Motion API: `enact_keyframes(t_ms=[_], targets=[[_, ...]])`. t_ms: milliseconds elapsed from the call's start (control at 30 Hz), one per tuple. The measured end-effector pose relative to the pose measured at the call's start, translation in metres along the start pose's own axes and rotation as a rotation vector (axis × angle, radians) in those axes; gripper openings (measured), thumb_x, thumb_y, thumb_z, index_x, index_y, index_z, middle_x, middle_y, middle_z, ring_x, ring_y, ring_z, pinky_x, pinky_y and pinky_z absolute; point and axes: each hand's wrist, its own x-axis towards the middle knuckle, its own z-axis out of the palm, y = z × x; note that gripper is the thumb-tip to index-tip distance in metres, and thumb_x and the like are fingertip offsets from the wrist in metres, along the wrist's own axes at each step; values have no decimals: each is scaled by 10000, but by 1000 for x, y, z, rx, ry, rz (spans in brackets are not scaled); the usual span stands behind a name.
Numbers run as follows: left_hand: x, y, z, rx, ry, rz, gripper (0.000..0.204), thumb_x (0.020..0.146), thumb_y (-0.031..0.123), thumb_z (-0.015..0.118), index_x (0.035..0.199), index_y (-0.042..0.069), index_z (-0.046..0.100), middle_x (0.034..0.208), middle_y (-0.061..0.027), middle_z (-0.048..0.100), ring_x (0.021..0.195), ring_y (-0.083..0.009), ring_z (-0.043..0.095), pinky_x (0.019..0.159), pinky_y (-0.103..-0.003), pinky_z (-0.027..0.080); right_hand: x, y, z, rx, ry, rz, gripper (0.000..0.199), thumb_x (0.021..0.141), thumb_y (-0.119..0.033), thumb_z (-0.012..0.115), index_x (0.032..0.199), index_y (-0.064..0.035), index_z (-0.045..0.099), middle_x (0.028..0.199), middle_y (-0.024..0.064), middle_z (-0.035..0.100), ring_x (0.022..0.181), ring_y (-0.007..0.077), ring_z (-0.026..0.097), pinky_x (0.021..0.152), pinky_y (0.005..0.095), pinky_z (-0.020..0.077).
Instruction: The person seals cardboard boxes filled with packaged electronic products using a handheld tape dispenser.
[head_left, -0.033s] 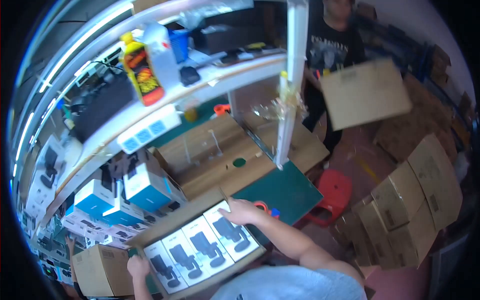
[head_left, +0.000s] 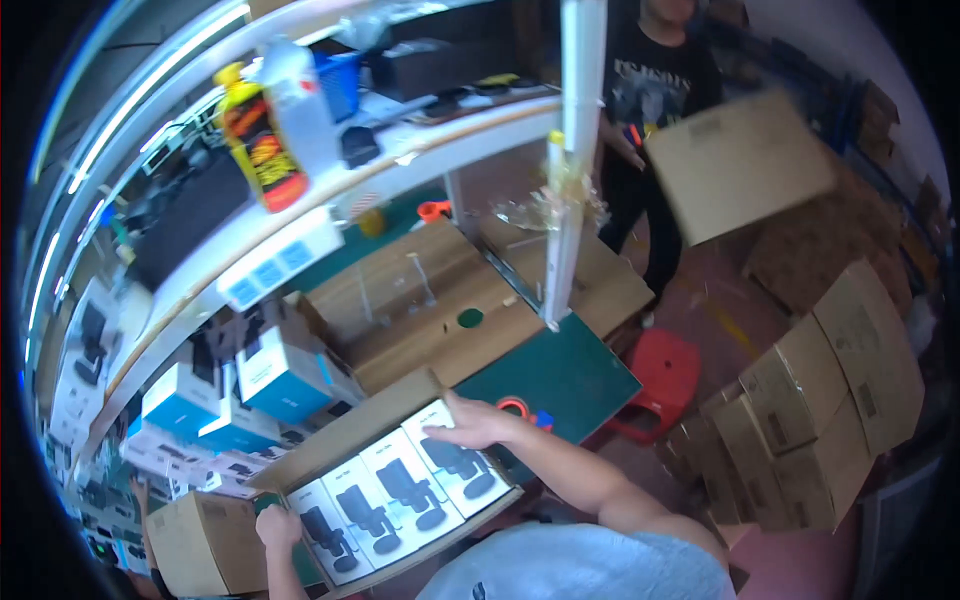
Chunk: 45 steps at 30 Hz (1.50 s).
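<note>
In front of me an open cardboard carton (head_left: 365,413) holds a row of several white boxes (head_left: 388,497), each printed with a dark device on a round base. My left hand (head_left: 278,526) is closed at the carton's left edge, its fingertips partly hidden. My right hand (head_left: 470,420) reaches over the far right corner. Its fingers stretch onto the rightmost white box, and the thumb is spread towards the carton's edge.
White-and-blue boxes (head_left: 275,375) are stacked at left, near a closed carton (head_left: 205,542). A green-topped table (head_left: 560,375) lies beyond, with a red stool (head_left: 665,380) beside it. Folded cartons (head_left: 810,420) stand at right. Another person (head_left: 660,90) carries a cardboard box (head_left: 740,165).
My right fingers have moved from the carton's edge to lie farther over the rightmost box. The other person's cardboard box has tilted a little. The whole view has shifted slightly.
</note>
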Motion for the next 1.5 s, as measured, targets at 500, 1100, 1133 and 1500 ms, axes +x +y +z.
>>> enact_keyframes(t_ms=[500, 1100, 1133, 1500], targets=[[71, 41, 60, 203, -350, 368, 495, 855, 485, 515, 832, 40, 730, 837, -201, 692, 832, -366, 678, 733, -429, 539, 39, 9, 73, -608, -254, -168, 1019, 837, -646, 502, 1460, 87, 167, 1517, 354, 2, 1396, 525, -116, 1134, 578, -29], [130, 46, 27, -330, -1298, 323, 800, 881, 709, 389, 724, -15, 693, 716, -160, 675, 644, -227, 666, 707, -325, 534, 3, -7, 5, -371, -126, -261, 726, 679, -481, 786, 1280, -138, 569, 1338, 168, 491, 1236, 340, 467, 1001, 419, 402], [142, 49, 24, -336, -1448, 280, 856, 867, 749, 356, 862, -29, 711, 863, -202, 698, 783, -256, 691, 795, -345, 528, 22, 5, 12, -429, 60, -366, 821, 649, -489, 807, 1332, -131, 524, 1426, 219, 390, 1303, 383, 389, 1058, 435, 356], [-7, 67, 61, -153, -193, 1010, 858, 854, 644, 461, 1493, 108, 258, 1543, -241, 155, 1425, -441, 117, 1126, -592, 138, 66, -2, 47, -454, 719, -342, 698, 728, -201, 727, 1343, -37, 441, 1475, 249, 252, 1351, 427, 276, 1100, 511, 257]])
